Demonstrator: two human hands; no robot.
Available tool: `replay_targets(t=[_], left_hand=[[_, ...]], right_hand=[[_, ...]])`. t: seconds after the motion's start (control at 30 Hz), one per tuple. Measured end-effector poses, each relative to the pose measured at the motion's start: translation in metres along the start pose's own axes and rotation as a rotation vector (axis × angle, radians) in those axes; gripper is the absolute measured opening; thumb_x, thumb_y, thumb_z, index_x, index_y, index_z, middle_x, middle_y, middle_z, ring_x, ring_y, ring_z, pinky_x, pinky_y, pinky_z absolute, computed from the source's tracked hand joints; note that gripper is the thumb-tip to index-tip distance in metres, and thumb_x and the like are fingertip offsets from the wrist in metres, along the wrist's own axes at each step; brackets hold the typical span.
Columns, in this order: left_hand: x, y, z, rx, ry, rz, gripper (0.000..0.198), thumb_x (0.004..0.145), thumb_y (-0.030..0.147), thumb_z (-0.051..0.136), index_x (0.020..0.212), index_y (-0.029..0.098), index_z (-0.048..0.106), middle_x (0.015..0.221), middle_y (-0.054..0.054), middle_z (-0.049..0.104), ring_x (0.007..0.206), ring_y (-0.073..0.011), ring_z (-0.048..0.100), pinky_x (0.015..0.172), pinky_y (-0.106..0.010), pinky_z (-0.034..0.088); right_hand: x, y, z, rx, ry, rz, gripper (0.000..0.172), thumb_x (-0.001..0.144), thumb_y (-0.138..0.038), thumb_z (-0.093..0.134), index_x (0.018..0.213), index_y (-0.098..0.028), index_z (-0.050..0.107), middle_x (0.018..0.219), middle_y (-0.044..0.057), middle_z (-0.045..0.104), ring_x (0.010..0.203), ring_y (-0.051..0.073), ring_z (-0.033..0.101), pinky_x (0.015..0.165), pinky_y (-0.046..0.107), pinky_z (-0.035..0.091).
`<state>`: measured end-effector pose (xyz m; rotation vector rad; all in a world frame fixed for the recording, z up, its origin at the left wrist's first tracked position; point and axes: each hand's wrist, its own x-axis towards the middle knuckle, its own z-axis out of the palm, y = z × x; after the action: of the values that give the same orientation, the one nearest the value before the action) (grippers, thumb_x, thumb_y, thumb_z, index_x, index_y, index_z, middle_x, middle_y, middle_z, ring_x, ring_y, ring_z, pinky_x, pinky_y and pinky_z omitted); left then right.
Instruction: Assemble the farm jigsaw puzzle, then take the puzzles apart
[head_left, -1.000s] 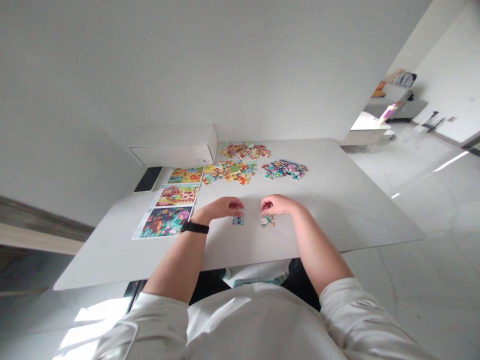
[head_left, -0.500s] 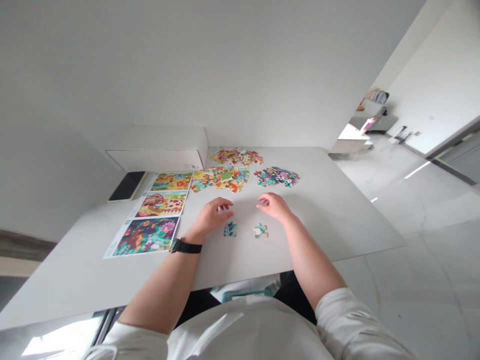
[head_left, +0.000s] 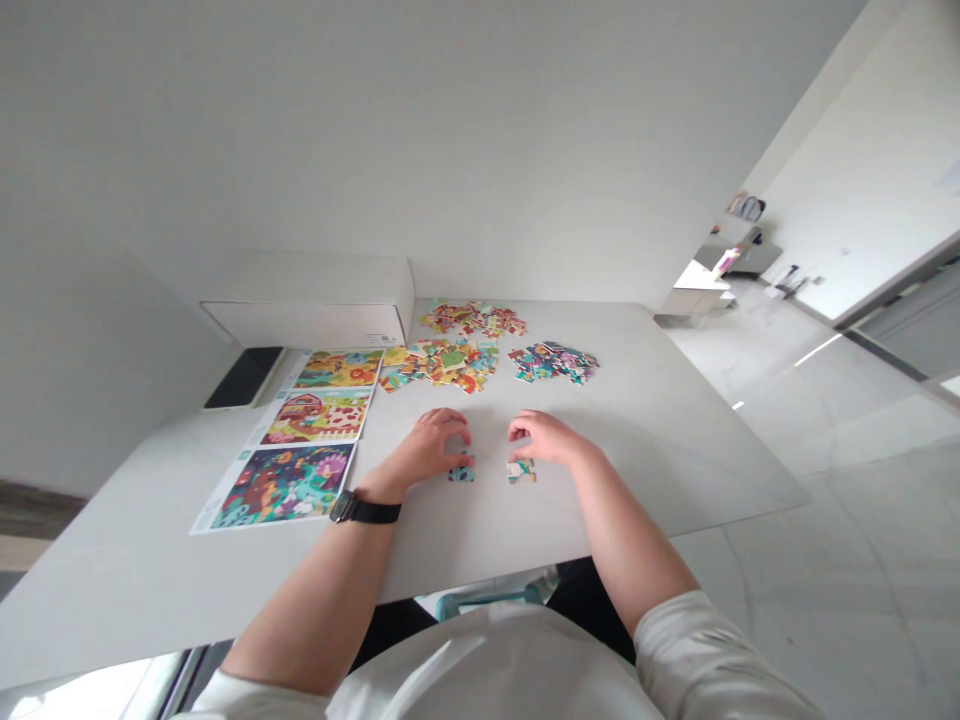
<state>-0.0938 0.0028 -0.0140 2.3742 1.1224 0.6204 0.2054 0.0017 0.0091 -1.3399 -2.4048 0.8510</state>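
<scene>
On the white table point(head_left: 480, 540) in front of me lie two jigsaw pieces, side by side with a gap between. My left hand point(head_left: 433, 446) is at the dark teal jigsaw piece point(head_left: 462, 474), its thumb over the upper edge. Its fingers are curved, apart from the thumb. The other jigsaw piece point(head_left: 521, 472), light with teal and orange, lies by my right hand point(head_left: 546, 438). That hand's thumb reaches the piece's top edge, while its bent fingers stay apart from the thumb. Neither piece is visibly lifted.
Behind my hands are a purple-teal heap of pieces point(head_left: 553, 362), a yellow-orange heap point(head_left: 442, 362) and a red-toned heap point(head_left: 472, 318). Three picture sheets point(head_left: 289, 485) lie to the left, beside a dark phone point(head_left: 244, 378). A white box point(head_left: 300, 322) stands against the wall.
Both hands have come down toward me, onto the two jigsaw pieces, and their thumbs now overlap the pieces' upper edges. The view has shifted slightly.
</scene>
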Motion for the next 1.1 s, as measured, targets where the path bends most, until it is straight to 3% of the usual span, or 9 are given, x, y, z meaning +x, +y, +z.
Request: replay_targets(t=[0.4, 0.5, 0.67, 0.9, 1.1], left_hand=[[-0.001, 0.005, -0.007, -0.091, 0.021, -0.004, 0.029, 0.081, 0.050, 0.083, 0.094, 0.024, 0.078, 0.124, -0.011, 0.073, 0.121, -0.0295, 0.067, 0.115, -0.045, 0.049], [0.000, 0.004, -0.007, -0.123, 0.138, -0.046, 0.028, 0.091, 0.050, 0.072, 0.098, 0.023, 0.076, 0.114, -0.010, 0.075, 0.111, -0.0265, 0.070, 0.109, -0.043, 0.052], [0.001, -0.004, -0.009, -0.112, 0.377, -0.262, 0.028, 0.097, 0.046, 0.059, 0.103, 0.022, 0.071, 0.109, -0.009, 0.076, 0.105, -0.0250, 0.071, 0.102, -0.040, 0.055], [0.003, -0.015, -0.008, -0.196, 0.472, -0.462, 0.035, 0.092, 0.048, 0.059, 0.110, 0.021, 0.069, 0.111, -0.010, 0.077, 0.102, -0.0240, 0.072, 0.096, -0.038, 0.057], [0.003, -0.019, -0.008, -0.180, 0.438, -0.490, 0.036, 0.090, 0.051, 0.060, 0.110, 0.022, 0.070, 0.113, -0.010, 0.077, 0.102, -0.0243, 0.072, 0.099, -0.039, 0.057]], right_hand=[[0.001, 0.006, 0.002, 0.013, 0.021, -0.024, 0.029, 0.074, -0.025, 0.096, 0.094, -0.021, 0.077, 0.100, 0.003, 0.072, 0.092, 0.017, 0.066, 0.082, 0.026, 0.049], [0.001, 0.004, 0.003, 0.034, 0.054, 0.006, 0.018, 0.083, -0.028, 0.089, 0.094, -0.021, 0.077, 0.097, 0.003, 0.073, 0.088, 0.017, 0.066, 0.080, 0.026, 0.049], [0.000, 0.001, -0.002, 0.120, 0.062, 0.091, 0.011, 0.092, -0.029, 0.079, 0.100, -0.022, 0.077, 0.097, 0.003, 0.077, 0.083, 0.016, 0.070, 0.078, 0.027, 0.052], [-0.009, 0.022, -0.044, 0.005, 0.056, 0.183, 0.015, 0.093, -0.027, 0.077, 0.107, -0.022, 0.078, 0.110, 0.007, 0.080, 0.097, 0.020, 0.075, 0.088, 0.029, 0.055], [-0.024, 0.090, -0.091, -0.196, 0.356, 0.370, 0.018, 0.094, -0.027, 0.073, 0.110, -0.021, 0.079, 0.124, 0.012, 0.076, 0.117, 0.025, 0.070, 0.107, 0.035, 0.050]])
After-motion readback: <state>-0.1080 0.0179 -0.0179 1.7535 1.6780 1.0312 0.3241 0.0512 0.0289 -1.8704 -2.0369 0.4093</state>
